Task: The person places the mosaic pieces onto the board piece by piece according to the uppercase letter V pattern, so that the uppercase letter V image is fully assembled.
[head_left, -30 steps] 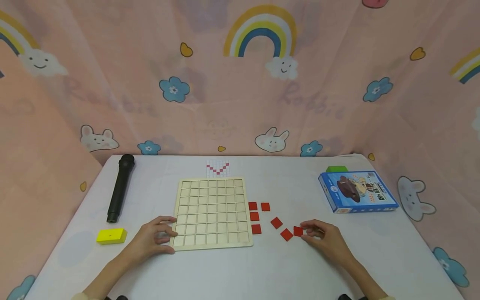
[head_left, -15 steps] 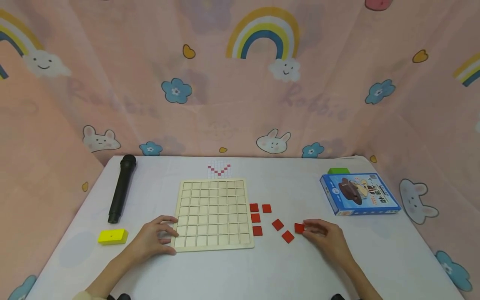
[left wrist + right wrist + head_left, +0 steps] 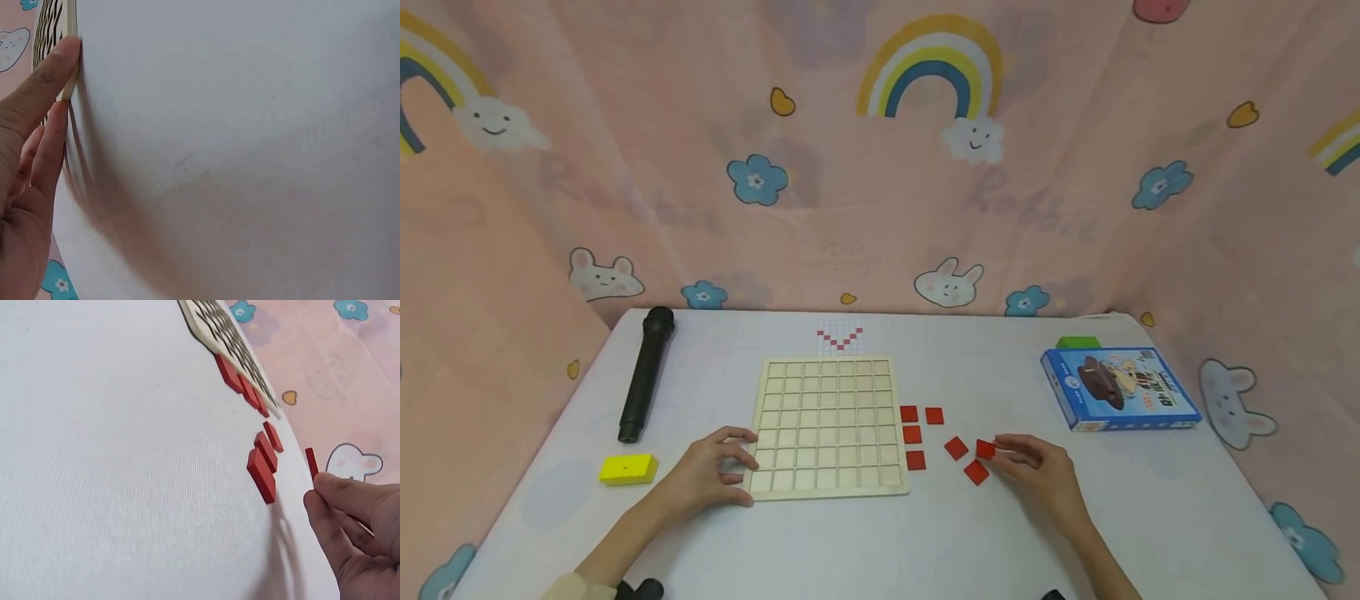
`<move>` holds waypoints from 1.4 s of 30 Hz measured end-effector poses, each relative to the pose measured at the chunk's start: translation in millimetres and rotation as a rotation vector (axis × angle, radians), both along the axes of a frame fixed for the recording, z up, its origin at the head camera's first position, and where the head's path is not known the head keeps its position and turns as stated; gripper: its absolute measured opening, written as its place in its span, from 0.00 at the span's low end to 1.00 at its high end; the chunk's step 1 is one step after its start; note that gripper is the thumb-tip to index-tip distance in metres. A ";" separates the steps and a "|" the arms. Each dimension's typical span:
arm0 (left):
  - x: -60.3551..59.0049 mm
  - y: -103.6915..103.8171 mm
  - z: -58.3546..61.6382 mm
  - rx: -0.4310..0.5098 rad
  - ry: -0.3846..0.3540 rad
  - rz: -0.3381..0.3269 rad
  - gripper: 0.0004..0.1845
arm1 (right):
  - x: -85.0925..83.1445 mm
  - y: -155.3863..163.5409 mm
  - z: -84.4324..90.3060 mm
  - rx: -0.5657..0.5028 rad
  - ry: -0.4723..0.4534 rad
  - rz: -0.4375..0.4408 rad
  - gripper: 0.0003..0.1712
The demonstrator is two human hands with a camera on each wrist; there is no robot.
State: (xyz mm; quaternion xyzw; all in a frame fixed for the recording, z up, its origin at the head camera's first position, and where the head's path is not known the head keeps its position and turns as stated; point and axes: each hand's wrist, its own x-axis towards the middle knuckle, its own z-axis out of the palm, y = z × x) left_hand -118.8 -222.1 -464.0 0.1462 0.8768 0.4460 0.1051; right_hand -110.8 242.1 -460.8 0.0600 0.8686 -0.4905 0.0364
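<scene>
A pale wooden grid board (image 3: 827,427) lies flat on the white table. My left hand (image 3: 706,471) holds it at the near left corner, with fingertips along the left rim and the thumb (image 3: 53,65) by the near edge. Between thumb and fingertips my right hand (image 3: 1037,475) pinches a red square tile (image 3: 985,449). The right wrist view shows this held tile (image 3: 312,464) edge-on, above the table. Just left of it in the head view are two turned red tiles (image 3: 976,472). More red tiles (image 3: 912,434) line the board's right edge, and a single red tile (image 3: 934,415) sits beside them.
Behind the board is a small grid card (image 3: 840,337) with a red V pattern. A black microphone (image 3: 646,375) and a yellow block (image 3: 628,469) are at the left. On the right, a blue box (image 3: 1120,389) lies in front of a green block (image 3: 1078,342).
My right hand has moved slightly left and away from me with the red tile, over the loose tiles. The left hand stays at the board's corner.
</scene>
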 end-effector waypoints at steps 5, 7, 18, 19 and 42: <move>-0.4 -1.0 -1.0 -0.007 0.015 -0.003 0.19 | -1.4 -15.4 1.3 -0.027 -0.020 -0.045 0.22; -0.7 -1.0 -1.7 -0.006 0.019 -0.006 0.19 | -2.3 -20.9 0.9 -0.026 -0.012 -0.050 0.22; -1.3 2.8 -0.2 -0.035 -0.011 0.035 0.19 | -6.4 -53.4 -0.6 -0.072 0.039 -0.037 0.19; -1.4 3.3 0.2 -0.039 -0.016 0.040 0.19 | -7.1 -57.0 -1.3 -0.073 0.042 -0.037 0.19; -1.0 9.8 6.2 -0.130 -0.036 0.105 0.19 | -19.8 -115.6 -13.3 -0.183 0.131 0.127 0.17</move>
